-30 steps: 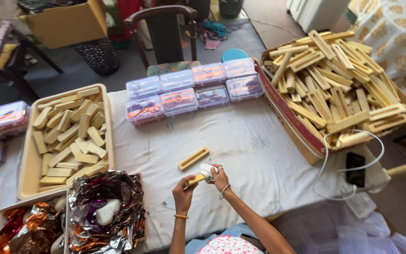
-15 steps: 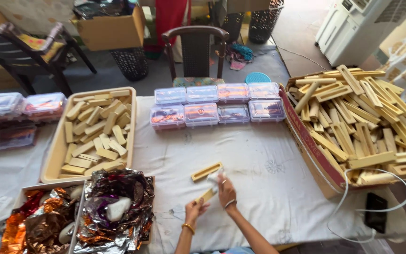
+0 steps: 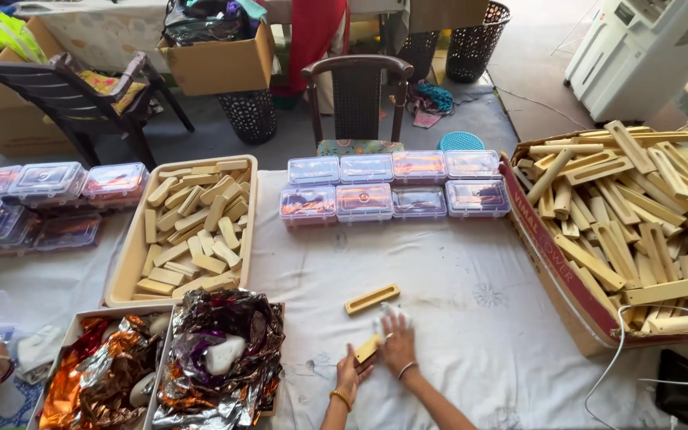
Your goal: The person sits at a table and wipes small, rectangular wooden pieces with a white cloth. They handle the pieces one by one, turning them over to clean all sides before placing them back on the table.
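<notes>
**Two hands at a small wooden block on a cloth-covered table**

The left hand [image 3: 349, 374] pinches one end of a short pale wooden block [image 3: 367, 349], fingers closed on it. The right hand [image 3: 397, 344] lies just beside it, palm down, pressing a crumpled white wipe or paper [image 3: 384, 315] against the block's far end; how firmly its fingers are closed cannot be told. The two hands nearly touch over the white tablecloth [image 3: 471, 318]. Just beyond them lies a longer slotted wooden strip [image 3: 372, 299], apart from both.

To their left stand two boxes of crinkled metallic foil [image 3: 216, 358], with a white lump showing. Beyond those, a cream tray of short cut wooden blocks [image 3: 193, 227] looks well filled. Straight ahead sit two rows of clear lidded plastic cases [image 3: 396, 187]. To the right, a large cardboard carton heaped with long wooden strips [image 3: 631, 223] is piled high.

As a judgement: many blocks are already handled, yet the heaped carton suggests much remains.
</notes>
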